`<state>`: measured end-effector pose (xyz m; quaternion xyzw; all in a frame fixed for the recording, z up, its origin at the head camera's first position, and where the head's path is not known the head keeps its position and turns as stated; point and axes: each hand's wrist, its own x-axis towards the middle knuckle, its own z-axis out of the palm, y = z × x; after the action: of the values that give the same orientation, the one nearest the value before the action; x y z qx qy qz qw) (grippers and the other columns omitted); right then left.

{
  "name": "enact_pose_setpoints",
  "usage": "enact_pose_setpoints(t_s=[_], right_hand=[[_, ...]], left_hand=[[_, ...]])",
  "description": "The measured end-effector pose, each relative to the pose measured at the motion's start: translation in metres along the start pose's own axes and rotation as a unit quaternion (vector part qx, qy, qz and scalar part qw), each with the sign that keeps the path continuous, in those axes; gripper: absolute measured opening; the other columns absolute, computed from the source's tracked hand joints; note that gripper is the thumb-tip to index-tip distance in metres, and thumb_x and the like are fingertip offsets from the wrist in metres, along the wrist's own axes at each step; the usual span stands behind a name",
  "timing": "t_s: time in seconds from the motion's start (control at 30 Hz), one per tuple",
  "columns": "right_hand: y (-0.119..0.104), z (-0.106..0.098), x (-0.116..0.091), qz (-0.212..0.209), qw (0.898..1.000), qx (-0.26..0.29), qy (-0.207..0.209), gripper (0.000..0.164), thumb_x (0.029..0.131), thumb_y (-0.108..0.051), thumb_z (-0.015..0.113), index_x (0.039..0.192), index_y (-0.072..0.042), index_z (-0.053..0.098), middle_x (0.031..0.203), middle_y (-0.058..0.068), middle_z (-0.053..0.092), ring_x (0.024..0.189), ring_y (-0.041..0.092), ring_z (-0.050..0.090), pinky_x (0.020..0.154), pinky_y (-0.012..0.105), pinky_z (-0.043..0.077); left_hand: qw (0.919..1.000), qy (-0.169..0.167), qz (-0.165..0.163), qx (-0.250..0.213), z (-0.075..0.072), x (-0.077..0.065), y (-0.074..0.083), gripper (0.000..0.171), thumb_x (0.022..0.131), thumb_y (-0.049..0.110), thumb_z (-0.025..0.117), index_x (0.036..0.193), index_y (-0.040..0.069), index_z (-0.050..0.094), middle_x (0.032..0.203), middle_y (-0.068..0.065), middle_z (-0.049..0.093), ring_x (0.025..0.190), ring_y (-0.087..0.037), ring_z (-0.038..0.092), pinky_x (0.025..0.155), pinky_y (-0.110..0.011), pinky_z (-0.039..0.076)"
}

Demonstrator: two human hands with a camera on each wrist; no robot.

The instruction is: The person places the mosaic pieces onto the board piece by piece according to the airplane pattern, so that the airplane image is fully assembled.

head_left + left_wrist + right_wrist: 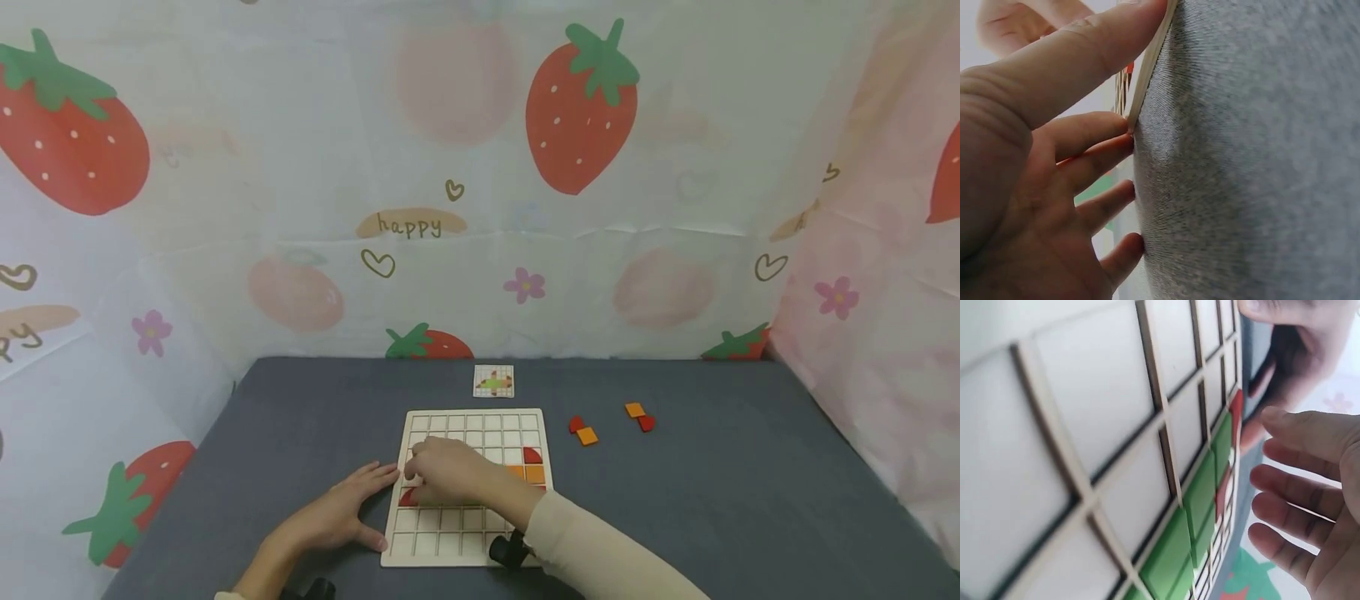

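A strawberry-printed cloth [315, 167] walls in the back and sides of the grey table [712, 500], on which the pale grid board [425, 544] lies. The person's left hand [341, 508], straight-fingered and empty, touches the board's left edge. The right hand [457, 472] is over its left part, fingers loosely bent, gripping nothing visible. A picture card [493, 381] lies just beyond the board; 2 orange tiles [587, 436] and 2 red tiles [576, 424] lie to its right.

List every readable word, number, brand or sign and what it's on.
"happy": middle tan patch on the backdrop.
"ppy": left tan patch, start cut off by the picture edge.
Right tan patch: lettering too unclear to read.
Card: any print too small to read.
Grid board: none visible.
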<state>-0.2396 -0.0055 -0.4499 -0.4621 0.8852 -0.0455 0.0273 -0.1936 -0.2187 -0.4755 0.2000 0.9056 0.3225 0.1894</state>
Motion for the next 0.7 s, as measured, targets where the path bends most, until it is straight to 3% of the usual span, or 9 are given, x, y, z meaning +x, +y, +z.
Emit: enact_pose_setpoints(t_s=[0.17, 0.33, 0.7], right_hand=[[0.014, -0.007, -0.01, 0.01, 1.0, 0.018, 0.019, 0.019, 0.091, -0.028, 0.065, 0.104, -0.019, 0.076, 0.094, -0.006, 0.068, 0.082, 0.004, 0.06, 0.07, 0.016, 0.048], [0.033, -0.012, -0.025, 0.044, 0.997, 0.066, 0.026, 0.02, 0.094, -0.027, 0.063, 0.103, -0.016, 0.076, 0.097, -0.003, 0.068, 0.087, 0.008, 0.062, 0.075, 0.021, 0.051], [0.077, -0.02, -0.064, 0.079, 0.984, 0.142, 0.072, 0.016, 0.095, -0.021, 0.063, 0.1, -0.013, 0.076, 0.094, 0.0, 0.067, 0.085, 0.012, 0.06, 0.075, 0.026, 0.051]], left_hand=[[1.0, -0.001, 0.007, 0.002, -0.001, 0.0, 0.0, 0.098, 0.067, 0.033, 0.086, 0.146, -0.002, 0.04, 0.154, -0.022, 0.036, 0.145, -0.051, 0.019, 0.106, -0.073, 0.021], [0.9997, 0.008, 0.017, 0.016, 0.0, -0.001, 0.0, 0.098, 0.066, 0.034, 0.086, 0.145, -0.004, 0.041, 0.152, -0.023, 0.038, 0.144, -0.051, 0.022, 0.107, -0.071, 0.022], [1.0, -0.002, 0.006, 0.008, 0.0, 0.001, 0.0, 0.099, 0.066, 0.033, 0.086, 0.146, -0.003, 0.04, 0.154, -0.021, 0.037, 0.145, -0.05, 0.02, 0.107, -0.071, 0.022]])
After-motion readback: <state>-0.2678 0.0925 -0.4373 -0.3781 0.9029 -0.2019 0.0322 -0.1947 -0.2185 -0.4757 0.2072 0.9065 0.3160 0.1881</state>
